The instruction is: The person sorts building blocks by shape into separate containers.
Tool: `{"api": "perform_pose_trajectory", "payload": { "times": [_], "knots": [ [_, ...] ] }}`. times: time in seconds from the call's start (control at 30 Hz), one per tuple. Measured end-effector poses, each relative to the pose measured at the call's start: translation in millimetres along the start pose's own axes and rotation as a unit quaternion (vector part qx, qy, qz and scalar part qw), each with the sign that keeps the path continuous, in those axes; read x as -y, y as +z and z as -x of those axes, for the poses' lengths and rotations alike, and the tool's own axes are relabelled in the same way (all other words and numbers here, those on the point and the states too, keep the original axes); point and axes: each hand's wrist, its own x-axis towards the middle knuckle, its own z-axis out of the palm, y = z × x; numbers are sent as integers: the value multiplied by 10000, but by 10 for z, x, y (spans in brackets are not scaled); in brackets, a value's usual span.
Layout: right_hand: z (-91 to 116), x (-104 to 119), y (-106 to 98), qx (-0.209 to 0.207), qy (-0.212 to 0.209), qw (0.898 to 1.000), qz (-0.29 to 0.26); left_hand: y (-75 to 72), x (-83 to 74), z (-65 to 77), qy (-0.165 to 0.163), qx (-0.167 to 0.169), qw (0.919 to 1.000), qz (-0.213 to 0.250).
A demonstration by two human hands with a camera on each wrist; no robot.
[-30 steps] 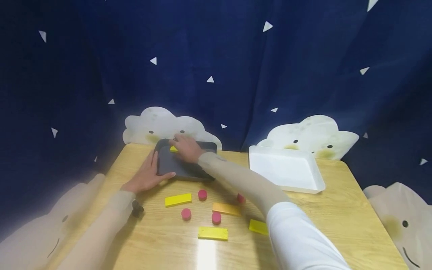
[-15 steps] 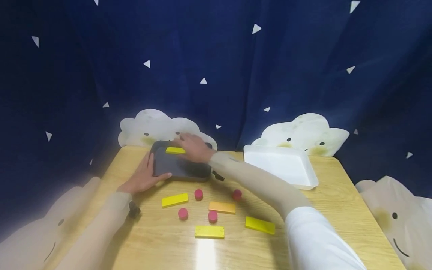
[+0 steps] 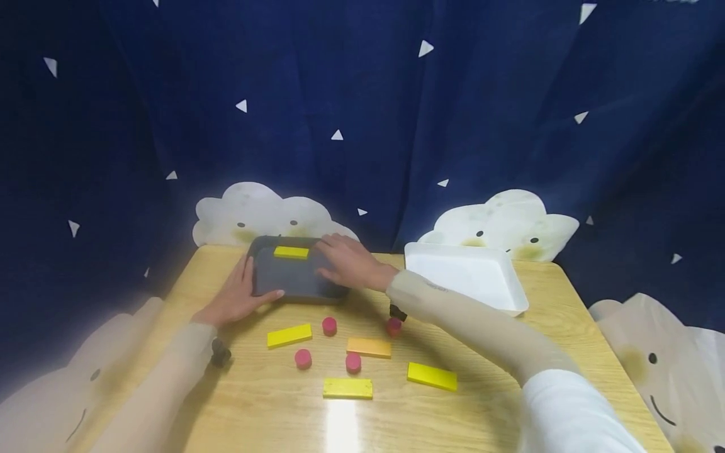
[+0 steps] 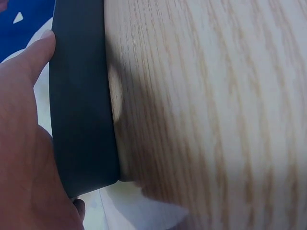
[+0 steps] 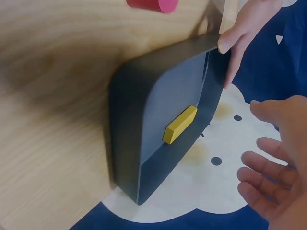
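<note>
I have the left hand (image 3: 235,296) at the near left corner of the dark tray (image 3: 291,282): its thumb lies along the near wall and its straight fingers meet the left wall. Grip state, left: thumb and fingers spread apart, touching the tray from outside.

I have the right hand (image 3: 350,261) over the right end of that tray. Grip state, right: thumb apart from the fingers, which are slightly bent.

The yellow bar (image 3: 291,252) lies on the tray floor beside the far wall, left of the right fingertips, ahead and to the right of the left hand. I read both hands as apart from it.

To the right of the right hand, I see the white tray (image 3: 461,270) on the wooden table (image 3: 255,402). On my side of both hands lie three loose yellow bars (image 3: 348,388), one orange bar (image 3: 369,348) and four red discs (image 3: 303,358). Beyond both hands hangs a blue curtain (image 3: 362,82) with white triangles (image 3: 425,48) and cloud shapes (image 3: 266,211)
</note>
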Motion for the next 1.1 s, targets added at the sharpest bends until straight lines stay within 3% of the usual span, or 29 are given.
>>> {"api": "perform_pose_trajectory", "payload": {
  "times": [0.23,0.47,1.1],
  "knots": [
    [348,-22,-75,-249,-176,9995,-70,-2,15,9,41,-62,10000,7],
    [712,-42,-177,-271,42,9991,-317,-6,4,2,-30,41,10000,-64],
    [1723,-103,-422,-829,387,9956,193,27,36,23,172,-112,9997,111]
  ]
}}
